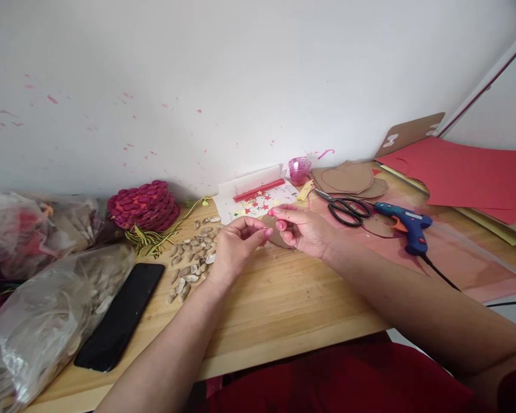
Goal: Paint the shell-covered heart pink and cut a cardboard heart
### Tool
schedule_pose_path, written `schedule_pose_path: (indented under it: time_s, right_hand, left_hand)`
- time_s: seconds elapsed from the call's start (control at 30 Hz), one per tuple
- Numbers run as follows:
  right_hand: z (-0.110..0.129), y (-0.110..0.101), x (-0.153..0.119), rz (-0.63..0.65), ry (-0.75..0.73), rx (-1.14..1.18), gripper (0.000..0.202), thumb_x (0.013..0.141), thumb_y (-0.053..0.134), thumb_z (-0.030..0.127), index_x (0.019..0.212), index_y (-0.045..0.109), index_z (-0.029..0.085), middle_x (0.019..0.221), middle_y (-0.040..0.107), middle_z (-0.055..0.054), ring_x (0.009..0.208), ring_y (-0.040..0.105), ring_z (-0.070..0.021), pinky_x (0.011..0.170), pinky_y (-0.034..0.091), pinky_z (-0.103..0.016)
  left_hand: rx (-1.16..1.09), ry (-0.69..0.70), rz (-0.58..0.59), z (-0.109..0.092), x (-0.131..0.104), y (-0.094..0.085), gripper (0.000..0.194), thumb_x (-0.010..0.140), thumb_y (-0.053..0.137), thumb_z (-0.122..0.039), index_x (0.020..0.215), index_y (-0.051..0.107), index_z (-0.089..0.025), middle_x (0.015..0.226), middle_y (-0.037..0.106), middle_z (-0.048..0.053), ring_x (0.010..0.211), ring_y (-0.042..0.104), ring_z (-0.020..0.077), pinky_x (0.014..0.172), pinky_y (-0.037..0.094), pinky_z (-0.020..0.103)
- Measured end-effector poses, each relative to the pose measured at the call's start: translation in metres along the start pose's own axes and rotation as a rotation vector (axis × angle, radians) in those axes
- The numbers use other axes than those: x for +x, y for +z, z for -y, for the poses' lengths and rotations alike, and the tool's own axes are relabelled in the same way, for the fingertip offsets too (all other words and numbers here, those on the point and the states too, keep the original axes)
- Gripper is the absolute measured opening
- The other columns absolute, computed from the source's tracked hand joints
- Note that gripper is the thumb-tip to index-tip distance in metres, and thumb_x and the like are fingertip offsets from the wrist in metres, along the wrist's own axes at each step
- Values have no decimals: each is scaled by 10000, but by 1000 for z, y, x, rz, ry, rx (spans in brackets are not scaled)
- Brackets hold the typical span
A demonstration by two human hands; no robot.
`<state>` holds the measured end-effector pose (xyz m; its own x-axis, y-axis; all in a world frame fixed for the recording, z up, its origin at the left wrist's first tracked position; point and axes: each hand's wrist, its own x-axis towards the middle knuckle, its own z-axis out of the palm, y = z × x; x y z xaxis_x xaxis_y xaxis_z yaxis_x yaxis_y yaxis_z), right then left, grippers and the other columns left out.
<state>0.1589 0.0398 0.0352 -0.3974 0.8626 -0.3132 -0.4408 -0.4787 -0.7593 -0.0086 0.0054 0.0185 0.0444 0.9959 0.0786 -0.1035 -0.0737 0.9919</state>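
My left hand is closed in a pinch, thumb against the fingers, above the wooden table. Facing it, my right hand is also pinched, its fingertips a short way from the left ones. Whatever they hold is too small or thin to make out. Just behind and below the fingertips is a brown cardboard piece with a rounded edge, partly covered by the hands. Peanut shells lie scattered to the left of my left hand. A white sheet with small red and yellow stars lies beyond the hands.
Black scissors, a blue glue gun and cut cardboard shapes lie on the right, near red sheets. A pink cup stands by the wall. Leftward are a phone, plastic bags and stacked magenta pieces.
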Motion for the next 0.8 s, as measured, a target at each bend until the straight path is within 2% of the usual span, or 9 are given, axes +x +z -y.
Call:
schedule_pose_path:
  time_s: [0.2, 0.4, 0.47, 0.57, 0.67, 0.8]
  right_hand:
    - [-1, -2, -3, 152, 30, -120, 302, 691, 876, 337, 814, 666, 160, 560, 603, 56, 402, 490, -50, 362, 306, -155]
    - [-1, -3, -6, 255, 14, -228, 303, 724, 849, 398, 791, 675, 159, 593, 607, 43, 429, 512, -62, 387, 332, -173]
    - [0, -2, -7, 281, 21, -269, 350, 734, 828, 471, 765, 685, 153, 586, 599, 33, 423, 516, -71, 388, 331, -189]
    - [2, -1, -7, 191, -75, -297, 428, 727, 798, 572, 715, 685, 160, 553, 555, 37, 413, 475, -71, 377, 307, -206]
    - [2, -3, -2, 45, -207, -368, 376, 669, 862, 504, 765, 711, 173, 582, 568, 40, 468, 469, -69, 404, 321, -200]
    - [0, -7, 2, 109, -168, -492, 351, 698, 854, 456, 832, 741, 152, 642, 646, -1, 515, 474, -73, 452, 343, -203]
  left_hand:
    - [-329, -170, -77, -3, 5, -4, 353, 559, 956, -245, 716, 656, -145, 701, 752, 26, 626, 687, 111, 635, 553, 215]
    - [-372, -186, -60, -9, 5, -4, 348, 557, 943, -206, 678, 621, -153, 694, 759, 23, 640, 703, 111, 618, 543, 192]
    - [-352, -182, -53, -10, 5, -4, 342, 563, 934, -198, 681, 616, -154, 708, 761, 15, 628, 698, 105, 618, 547, 195]
    - [-307, -167, -60, -12, 4, -4, 363, 553, 934, -211, 684, 601, -153, 708, 754, 11, 603, 698, 111, 585, 550, 199]
    - [-263, -151, -54, -13, 2, -2, 387, 560, 935, -237, 694, 582, -153, 687, 740, 17, 602, 713, 133, 543, 547, 197]
    - [-201, -128, -21, -12, 0, -1, 368, 612, 919, -243, 730, 582, -152, 686, 732, 22, 636, 735, 154, 549, 568, 202]
